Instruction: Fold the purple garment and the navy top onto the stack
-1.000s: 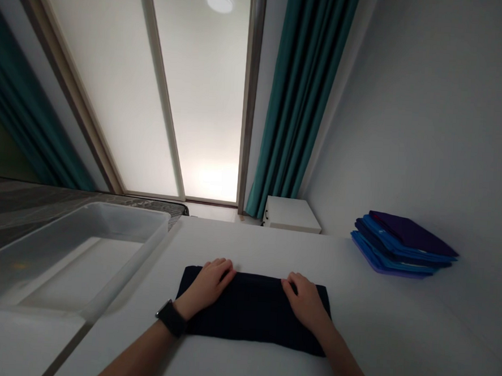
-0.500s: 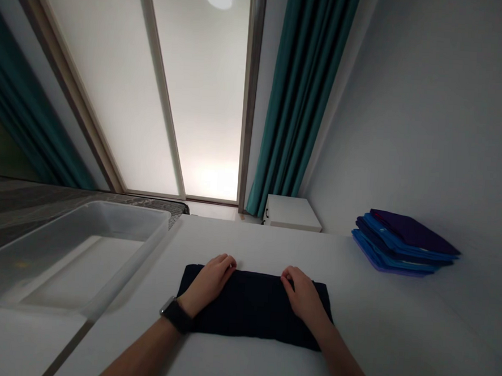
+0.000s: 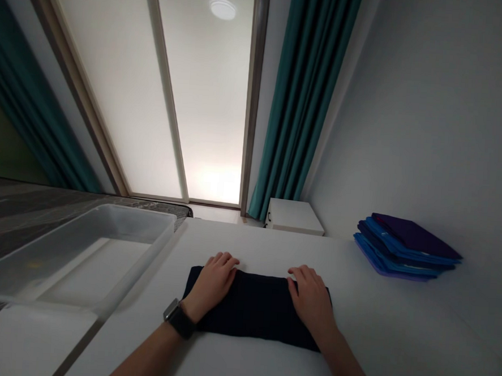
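A dark navy folded cloth (image 3: 257,307) lies flat on the white table (image 3: 394,344) in front of me. My left hand (image 3: 213,281), with a black watch on its wrist, rests palm down on the cloth's left part, fingers stretched to its far edge. On the cloth's right part my right hand (image 3: 312,297) lies flat the same way. Neither hand grips anything.
A clear plastic bin (image 3: 81,251) stands at the left edge of the table. A stack of folded blue and purple cloths (image 3: 404,245) sits at the far right by the wall. A small white cabinet (image 3: 294,216), teal curtains and frosted glass doors lie beyond the table.
Both hands stay flat on the cloth and have slid slightly along it. The view has shifted a little to the right.
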### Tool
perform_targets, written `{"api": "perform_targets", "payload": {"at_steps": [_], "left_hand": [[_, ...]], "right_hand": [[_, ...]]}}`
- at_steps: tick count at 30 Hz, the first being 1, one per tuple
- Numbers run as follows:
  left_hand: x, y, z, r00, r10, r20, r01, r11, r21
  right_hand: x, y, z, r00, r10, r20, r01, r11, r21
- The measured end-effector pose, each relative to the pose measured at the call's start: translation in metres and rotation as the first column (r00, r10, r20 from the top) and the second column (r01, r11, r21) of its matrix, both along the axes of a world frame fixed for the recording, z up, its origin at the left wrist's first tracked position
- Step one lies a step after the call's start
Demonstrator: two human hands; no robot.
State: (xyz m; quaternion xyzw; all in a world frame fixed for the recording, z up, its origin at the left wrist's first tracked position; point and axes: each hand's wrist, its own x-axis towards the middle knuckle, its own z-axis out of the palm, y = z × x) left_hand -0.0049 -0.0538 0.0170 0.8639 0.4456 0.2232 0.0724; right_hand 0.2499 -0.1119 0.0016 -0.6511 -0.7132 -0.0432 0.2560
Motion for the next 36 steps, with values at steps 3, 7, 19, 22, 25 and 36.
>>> {"api": "perform_targets", "payload": {"at_steps": [3,7,19,22,25,36], "left_hand": [[0.015,-0.019,0.005,0.997,-0.069,-0.045,0.074,0.993,0.096],[0.029,-0.035,-0.002,0.98,-0.177,-0.09,0.184,0.979,0.083],[0.012,-0.024,-0.02,0.967,-0.229,-0.114,0.229,0.973,-0.013],[0.008,-0.022,-0.015,0.948,-0.295,-0.121,0.292,0.956,-0.039],[0.002,-0.018,-0.009,0.922,-0.369,-0.115,0.364,0.929,-0.065],[-0.012,-0.005,-0.013,0.98,-0.198,-0.029,0.189,0.965,-0.182]], "right_hand": [[-0.02,-0.01,0.009,0.995,0.076,0.069,-0.08,0.995,0.055],[-0.043,-0.019,-0.003,0.972,0.183,0.149,-0.187,0.982,0.014],[-0.034,-0.023,-0.027,0.963,0.217,0.163,-0.193,0.969,-0.152],[-0.029,-0.021,-0.023,0.948,0.265,0.176,-0.23,0.953,-0.197],[-0.023,-0.019,-0.021,0.928,0.319,0.192,-0.272,0.933,-0.237],[-0.02,-0.019,-0.024,0.92,0.333,0.209,-0.287,0.931,-0.224]]}}
